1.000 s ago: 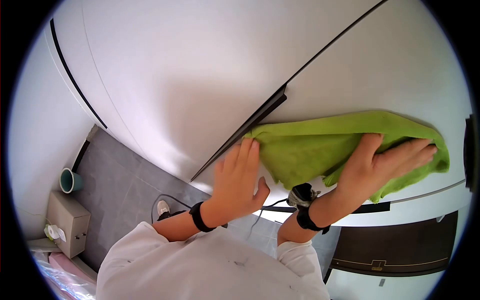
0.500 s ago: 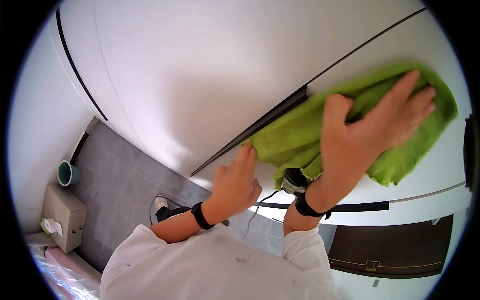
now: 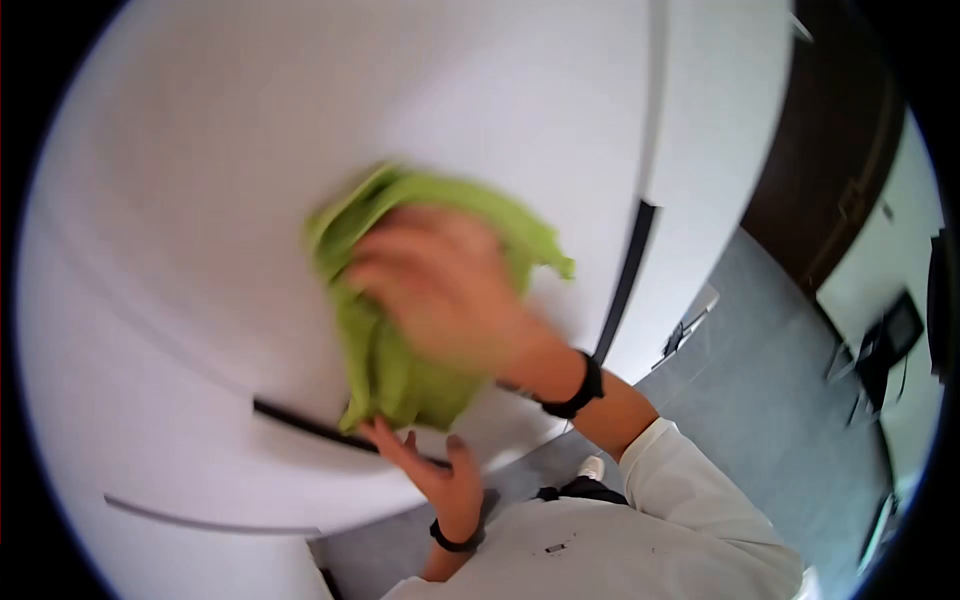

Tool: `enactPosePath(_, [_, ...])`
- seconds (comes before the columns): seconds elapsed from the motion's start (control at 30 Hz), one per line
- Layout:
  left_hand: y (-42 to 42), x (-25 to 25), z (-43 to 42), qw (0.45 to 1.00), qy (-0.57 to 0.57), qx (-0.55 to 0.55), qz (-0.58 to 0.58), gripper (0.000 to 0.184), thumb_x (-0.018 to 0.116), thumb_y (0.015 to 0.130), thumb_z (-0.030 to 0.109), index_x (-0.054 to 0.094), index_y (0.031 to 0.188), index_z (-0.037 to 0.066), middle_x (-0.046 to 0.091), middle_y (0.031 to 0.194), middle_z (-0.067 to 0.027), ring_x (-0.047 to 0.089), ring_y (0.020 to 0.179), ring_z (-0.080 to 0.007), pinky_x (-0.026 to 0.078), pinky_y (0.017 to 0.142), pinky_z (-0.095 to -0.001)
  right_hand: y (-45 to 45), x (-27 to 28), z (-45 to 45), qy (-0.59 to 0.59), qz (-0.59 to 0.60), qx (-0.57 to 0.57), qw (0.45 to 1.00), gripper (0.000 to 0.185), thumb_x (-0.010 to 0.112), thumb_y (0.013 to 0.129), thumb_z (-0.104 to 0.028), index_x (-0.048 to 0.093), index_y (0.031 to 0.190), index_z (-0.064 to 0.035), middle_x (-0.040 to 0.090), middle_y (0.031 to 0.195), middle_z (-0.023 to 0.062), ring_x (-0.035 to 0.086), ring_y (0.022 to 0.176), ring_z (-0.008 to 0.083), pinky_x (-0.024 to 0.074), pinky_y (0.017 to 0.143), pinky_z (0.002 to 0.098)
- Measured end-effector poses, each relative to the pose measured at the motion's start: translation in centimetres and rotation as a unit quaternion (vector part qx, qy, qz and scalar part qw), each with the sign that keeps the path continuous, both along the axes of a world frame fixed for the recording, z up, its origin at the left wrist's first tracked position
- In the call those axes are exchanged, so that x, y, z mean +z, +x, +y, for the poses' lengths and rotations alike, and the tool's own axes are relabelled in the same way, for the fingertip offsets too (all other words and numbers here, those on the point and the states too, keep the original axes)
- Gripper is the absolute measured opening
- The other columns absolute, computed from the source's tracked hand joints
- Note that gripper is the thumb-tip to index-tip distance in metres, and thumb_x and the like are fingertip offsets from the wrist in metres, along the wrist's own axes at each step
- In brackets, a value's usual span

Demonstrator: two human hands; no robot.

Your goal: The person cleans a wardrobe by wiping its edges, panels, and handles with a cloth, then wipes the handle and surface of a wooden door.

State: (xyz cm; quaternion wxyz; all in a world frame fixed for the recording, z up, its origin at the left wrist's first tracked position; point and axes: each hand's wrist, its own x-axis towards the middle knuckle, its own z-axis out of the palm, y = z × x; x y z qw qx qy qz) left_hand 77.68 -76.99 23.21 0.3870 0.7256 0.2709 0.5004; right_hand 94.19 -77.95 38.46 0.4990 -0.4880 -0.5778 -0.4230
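A green cloth [image 3: 400,365] lies bunched against the white panel surface [image 3: 250,300]. My right hand [image 3: 445,290], blurred by motion, presses on the cloth with its fingers bent into the folds. Below it, my left hand [image 3: 445,480] has its fingers apart, with one fingertip touching the cloth's lower edge. A black strip handle [image 3: 310,425] runs along the panel beside that fingertip and passes partly behind the cloth. Each wrist wears a black band.
Another black strip [image 3: 630,280] is on the panel right of my right hand. Grey floor [image 3: 760,360] lies at the right, with a dark door [image 3: 825,130] and a black chair [image 3: 885,340] beyond. My shoe [image 3: 592,467] shows below.
The view has swung to the right, bringing the chair and more floor into sight. My right hand and the cloth have shifted to a different part of the white surface, with my left hand below them.
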Motion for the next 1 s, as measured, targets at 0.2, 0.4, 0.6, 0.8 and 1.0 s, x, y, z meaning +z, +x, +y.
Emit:
enactPosePath(0.2, [8.7,0.2,-3.1,0.985,-0.003,-0.083,-0.149,0.054,0.061,0.090,0.021,0.039,0.135,0.001,0.048,0.125,-0.0112,0.047,0.113,-0.0224,0.038,0.098,-0.0350,2.7,-3.0,-9.1,0.106,-0.007,0.064,0.992,0.009,0.066,0.074,-0.008,0.061,0.082,-0.0091,0.058,0.096,0.0072,0.058,0.088,0.0280,0.0515,0.069,0.0350])
enactPosePath(0.4, [18.7,0.9,-10.3,0.976,0.129,-0.108,-0.142,0.059,0.043,0.096,0.045,0.040,0.137,0.003,0.039,0.143,-0.0155,0.036,0.133,-0.0314,0.030,0.107,-0.0463,6.7,-9.5,-19.3,0.121,0.111,-0.007,0.986,0.018,0.074,0.067,-0.001,0.060,0.076,-0.0074,0.056,0.093,0.0074,0.058,0.081,0.0255,0.0518,0.065,0.0338])
enactPosePath(0.6, [27.3,-0.1,-15.8,0.910,0.379,0.131,-0.102,0.067,0.054,0.089,0.051,0.039,0.136,0.006,0.035,0.146,-0.0124,0.032,0.135,-0.0316,0.022,0.111,-0.0493,13.4,-13.0,-26.6,0.092,0.169,-0.031,0.981,0.012,0.067,0.074,-0.003,0.058,0.080,-0.0051,0.052,0.098,0.0093,0.056,0.084,0.0267,0.0505,0.064,0.0326])
enactPosePath(0.8, [35.3,-0.8,-19.4,0.857,0.420,0.286,-0.090,0.074,0.061,0.084,0.056,0.040,0.135,0.008,0.032,0.148,-0.0113,0.027,0.137,-0.0328,0.015,0.113,-0.0525,22.2,-16.0,-32.7,0.049,0.156,0.022,0.986,0.010,0.063,0.075,-0.008,0.055,0.079,-0.0035,0.050,0.099,0.0103,0.053,0.086,0.0270,0.0481,0.058,0.0331])
enactPosePath(1.0, [46.5,-3.6,-23.2,0.883,0.390,0.243,-0.099,0.072,0.059,0.084,0.058,0.041,0.133,0.008,0.030,0.150,-0.0144,0.021,0.140,-0.0358,0.009,0.113,-0.0558,33.5,-14.2,-41.9,-0.047,0.118,0.039,0.991,0.011,0.064,0.073,-0.008,0.055,0.080,-0.0060,0.049,0.094,0.0080,0.054,0.081,0.0248,0.0474,0.055,0.0317])
